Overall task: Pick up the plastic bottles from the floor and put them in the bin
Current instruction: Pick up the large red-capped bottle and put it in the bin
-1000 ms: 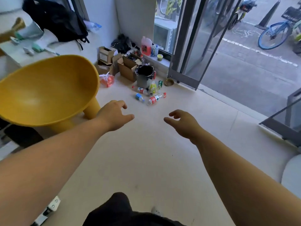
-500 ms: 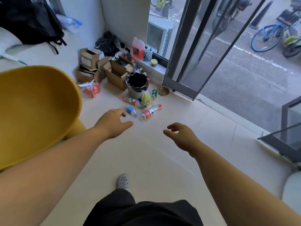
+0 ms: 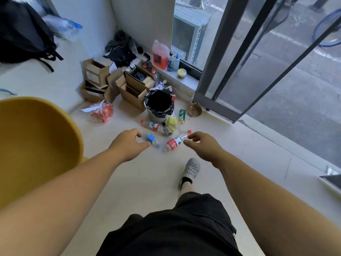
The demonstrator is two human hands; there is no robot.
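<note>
Since the earlier frame we have stepped closer: the bin and bottles now sit just past our hands, and the yellow chair (image 3: 36, 145) has slid lower on the left.

Left hand (image 3: 127, 143) reaches forward, fingers loosely spread and holding nothing, thumb tip just beside the blue-label bottle (image 3: 152, 139) lying on the floor (image 3: 140, 174). Right hand (image 3: 203, 145) likewise empty, fingers curled apart, just beside the red-cap end of the red-label bottle (image 3: 176, 141), which lies on its side between both hands.

Further on, a second red-label bottle (image 3: 152, 125), a yellow bottle (image 3: 172, 122) and a green can (image 3: 182, 114) lie against the foot of the bin (image 3: 159, 106), which is black-lined and stands upright beside cardboard boxes (image 3: 132, 93). Our grey clog (image 3: 191, 169) is planted below the right hand.
</note>
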